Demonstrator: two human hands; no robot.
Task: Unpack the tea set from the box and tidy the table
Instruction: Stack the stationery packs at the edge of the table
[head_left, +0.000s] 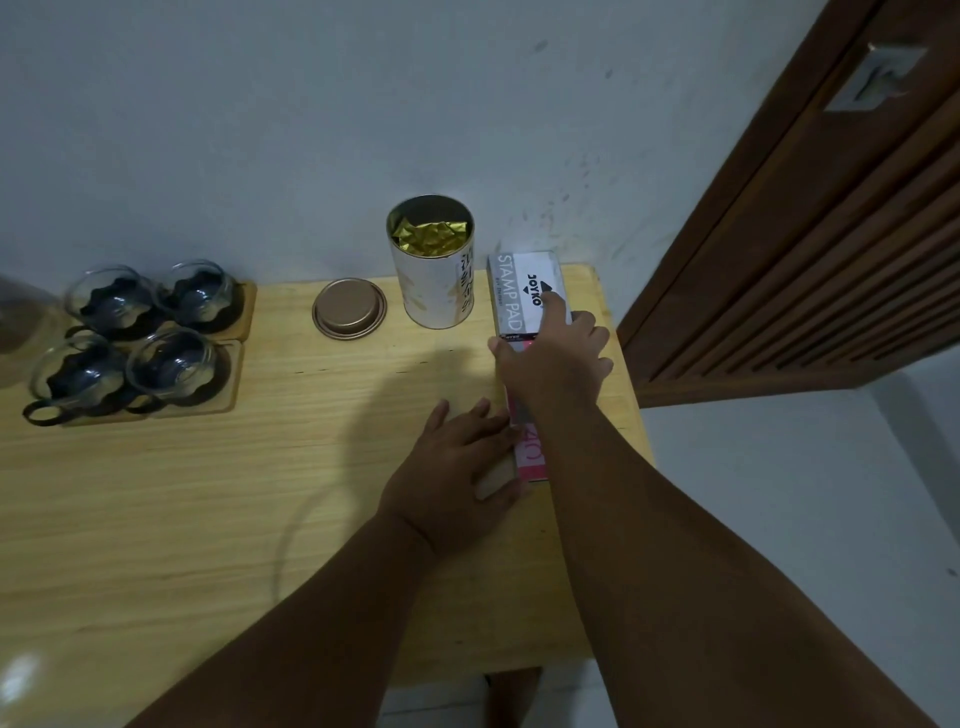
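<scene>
Four glass tea cups (171, 364) in black holders stand on wooden coasters (228, 374) at the table's left. An open white tea tin (434, 280) with gold foil inside stands at the back, and its round lid (349, 309) lies beside it. My right hand (556, 358) grips the near end of a white stamp pad box (519, 283) at the right edge, thumb on its left side. That box lies on a pink box (535, 460). My left hand (457, 462) lies flat on the table, fingers spread, touching the pink box's left edge.
The wooden table (208, 519) stands against a pale wall. A blurred glass vessel (15, 332) shows at the far left edge. A brown slatted door (810, 249) stands to the right, just past the table's edge.
</scene>
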